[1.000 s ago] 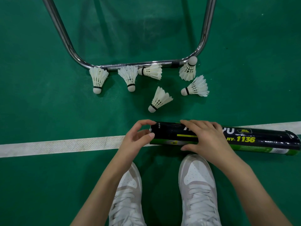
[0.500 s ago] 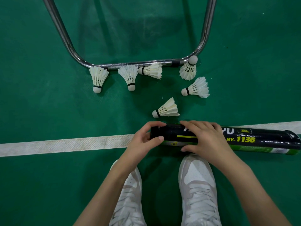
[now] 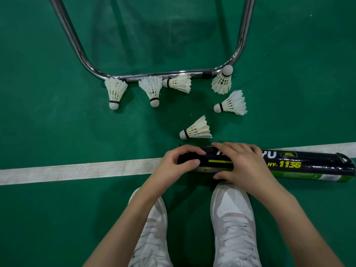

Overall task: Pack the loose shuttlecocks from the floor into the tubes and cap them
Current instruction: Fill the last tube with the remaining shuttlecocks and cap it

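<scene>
Fingers of the left hand curl round the near end of the black-and-green cardboard tube; the right hand grips its middle. Judging by this, the end cap is being worked. Next comes feeding in the nearest white feather shuttlecock.

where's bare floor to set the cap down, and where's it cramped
Free: the green floor left of the leftmost white feather shuttlecock, above the white court line; also the floor right of the chrome tube frame. Crowded: six shuttlecocks cluster below the frame's bar, the nearest one just above the black shuttlecock tube gripped by left hand and right hand.
</scene>
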Demonstrator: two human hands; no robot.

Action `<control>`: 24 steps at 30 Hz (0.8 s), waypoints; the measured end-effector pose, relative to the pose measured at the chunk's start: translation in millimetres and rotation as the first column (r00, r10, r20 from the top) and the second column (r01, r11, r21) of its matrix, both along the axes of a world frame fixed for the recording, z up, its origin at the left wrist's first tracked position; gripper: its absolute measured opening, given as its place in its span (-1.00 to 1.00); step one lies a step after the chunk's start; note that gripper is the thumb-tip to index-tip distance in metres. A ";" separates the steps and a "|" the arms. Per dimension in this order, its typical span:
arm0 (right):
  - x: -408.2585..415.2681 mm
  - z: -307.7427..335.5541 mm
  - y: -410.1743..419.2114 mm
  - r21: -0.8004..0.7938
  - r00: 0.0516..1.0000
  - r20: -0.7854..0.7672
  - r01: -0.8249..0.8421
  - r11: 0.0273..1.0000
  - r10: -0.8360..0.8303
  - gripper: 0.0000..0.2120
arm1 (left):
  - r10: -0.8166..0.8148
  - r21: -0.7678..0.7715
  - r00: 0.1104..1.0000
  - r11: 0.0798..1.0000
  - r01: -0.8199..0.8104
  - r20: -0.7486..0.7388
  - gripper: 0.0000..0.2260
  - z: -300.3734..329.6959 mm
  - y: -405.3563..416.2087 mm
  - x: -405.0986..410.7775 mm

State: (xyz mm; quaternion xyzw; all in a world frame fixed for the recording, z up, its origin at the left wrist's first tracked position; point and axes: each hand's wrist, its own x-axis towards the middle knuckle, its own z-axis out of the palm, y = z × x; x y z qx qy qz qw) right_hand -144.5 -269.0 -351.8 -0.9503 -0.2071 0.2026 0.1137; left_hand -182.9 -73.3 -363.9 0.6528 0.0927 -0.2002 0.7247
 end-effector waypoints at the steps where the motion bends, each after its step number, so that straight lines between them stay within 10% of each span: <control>1: -0.1 -0.1 -0.2 0.001 1.000 0.001 0.001 1.000 -0.001 -0.23 | -0.006 0.006 1.000 1.000 0.006 0.001 -0.83 0.1 -0.6 0.5; 14: 6.2 3.2 -4.9 0.024 1.000 0.013 0.024 0.999 -0.025 -0.24 | -0.031 0.063 0.999 0.998 0.028 0.044 -0.78 7.0 6.6 14.6; 24: 9.1 3.8 -27.0 0.002 0.993 0.018 0.114 0.993 -0.114 -0.23 | -0.156 0.565 0.966 0.825 0.013 0.207 -0.68 13.3 9.6 62.6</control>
